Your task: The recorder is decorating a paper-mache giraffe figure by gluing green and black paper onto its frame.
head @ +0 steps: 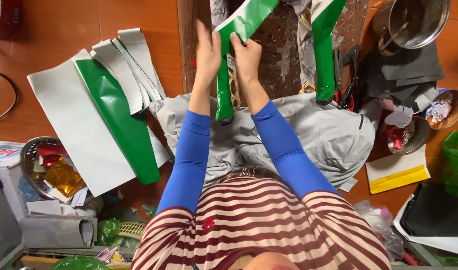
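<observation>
Green glossy paper, white on its back, is the thing in hand: a sheet (246,20) is being wrapped round a green tube (224,95) that stands on a dark wooden board (279,60) in front of the person. Left hand (208,52) lies flat along the left side of the tube, fingers straight and pressed together against the paper. Right hand (247,55) sits just right of the tube and pinches the sheet's lower edge between thumb and fingers. Both forearms wear blue sleeves (191,155), and the tube's foot touches grey cloth (309,135) spread over the lap. Right of the tube, well apart from it, a second green tube (325,70) leans on the same board, with red-handled pliers (345,97) near its foot. Farther right lie dark grey sheets (404,75), a steel pot (414,20) and two small bowls (446,107) whose contents are hard to make out, perhaps paper scraps. Left of the tube, on the orange floor (64,30), rest a big white sheet (74,130), a folded green sheet (121,120), white zigzag-edged strips (134,60) and a metal colander (31,160) of foil bits.
</observation>
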